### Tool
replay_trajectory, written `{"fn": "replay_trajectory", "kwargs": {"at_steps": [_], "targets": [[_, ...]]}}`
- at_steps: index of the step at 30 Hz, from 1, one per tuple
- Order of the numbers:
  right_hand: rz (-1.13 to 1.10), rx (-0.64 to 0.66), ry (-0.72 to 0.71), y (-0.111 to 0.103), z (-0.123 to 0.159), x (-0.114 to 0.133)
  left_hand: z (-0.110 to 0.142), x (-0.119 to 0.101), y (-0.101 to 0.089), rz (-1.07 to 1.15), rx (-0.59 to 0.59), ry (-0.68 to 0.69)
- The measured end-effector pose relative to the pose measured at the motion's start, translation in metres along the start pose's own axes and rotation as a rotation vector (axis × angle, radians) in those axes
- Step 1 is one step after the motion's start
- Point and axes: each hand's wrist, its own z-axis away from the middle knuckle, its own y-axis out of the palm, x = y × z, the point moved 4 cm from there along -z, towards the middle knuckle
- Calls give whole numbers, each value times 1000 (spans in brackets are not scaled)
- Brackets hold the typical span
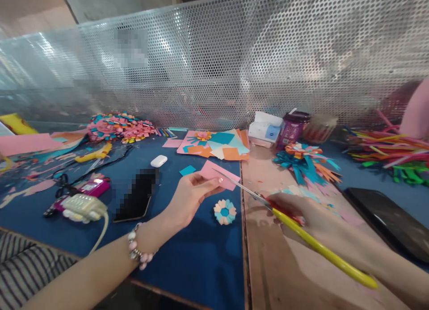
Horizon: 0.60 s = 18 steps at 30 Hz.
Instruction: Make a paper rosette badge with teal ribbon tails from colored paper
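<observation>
My left hand [189, 196] pinches a pink piece of paper [219, 175] above the blue table top. My right hand [310, 216] grips yellow-handled scissors [301, 232], and their blades reach left into the edge of the pink paper. A small folded paper flower [225, 211] in peach and blue lies on the table just below the paper. A bead bracelet [137, 252] sits on my left wrist.
A black phone [136, 196], white earbud case [158, 161], pink device [95, 187] and white cabled object [83, 207] lie left. Coloured paper squares [217, 145], paper flowers [119, 127], a tissue box [266, 127], a purple jar [292, 129], paper strips [392, 153] and a dark tablet [392, 220] surround them. A perforated metal screen [214, 64] stands behind.
</observation>
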Motion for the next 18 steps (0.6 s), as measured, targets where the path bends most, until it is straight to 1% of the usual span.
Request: {"fn": "replay_trajectory", "kwargs": {"at_steps": [4,7,12,18], "targets": [[24,-46,-9,-2,1,-2,-1,1,-1,-13,5,-13],[30,-48,-9,-1,1,-3,-1,2,-2,-13,1,-23],[-66,-85,-20,-1,-2,-5,-1,3,-2,-12,30,-26],[-49,-51,-19,1,-2,-6,-2,4,-3,4,36,-44]]}}
